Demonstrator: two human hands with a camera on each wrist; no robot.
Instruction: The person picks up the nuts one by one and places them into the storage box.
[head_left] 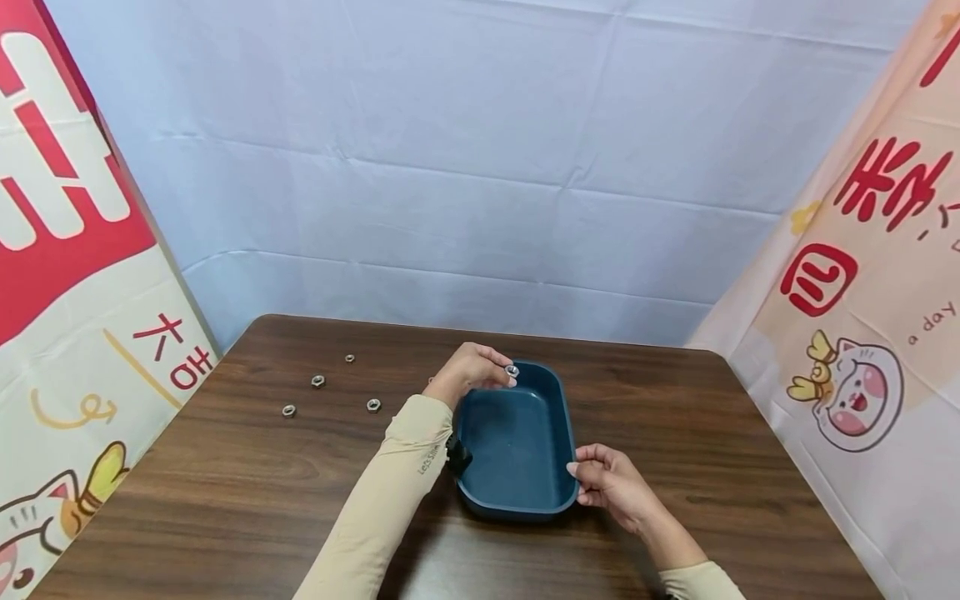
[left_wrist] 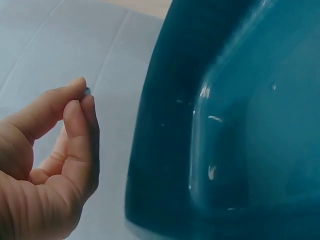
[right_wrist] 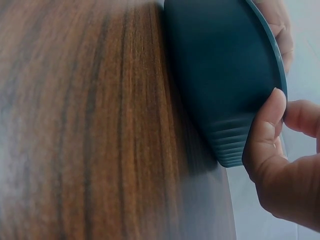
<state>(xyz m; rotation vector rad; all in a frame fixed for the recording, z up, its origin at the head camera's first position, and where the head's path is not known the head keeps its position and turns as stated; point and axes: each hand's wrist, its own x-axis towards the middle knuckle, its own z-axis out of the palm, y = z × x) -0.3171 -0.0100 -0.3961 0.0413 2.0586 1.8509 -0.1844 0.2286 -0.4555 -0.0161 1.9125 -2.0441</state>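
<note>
Over the far left corner of a dark blue plastic bin (head_left: 517,429), my left hand (head_left: 478,367) pinches a metal hex nut (head_left: 512,371) between thumb and fingertips. In the left wrist view only a sliver of the nut (left_wrist: 87,91) shows between the fingers. My right hand (head_left: 609,483) grips the bin's right rim near its front corner, thumb on the inner side and fingers outside. The right wrist view shows the right hand (right_wrist: 272,160) pinching the rim of the bin (right_wrist: 225,65) from its outer side. The bin's floor appears bare.
Loose hex nuts lie on the wooden table (head_left: 675,417) to the left: a small one (head_left: 349,358) at the back, others (head_left: 318,381), (head_left: 288,411) and a nut (head_left: 373,405) nearer the bin. A pale cloth (head_left: 487,167) hangs behind the table, with printed banners (head_left: 847,333) at the sides.
</note>
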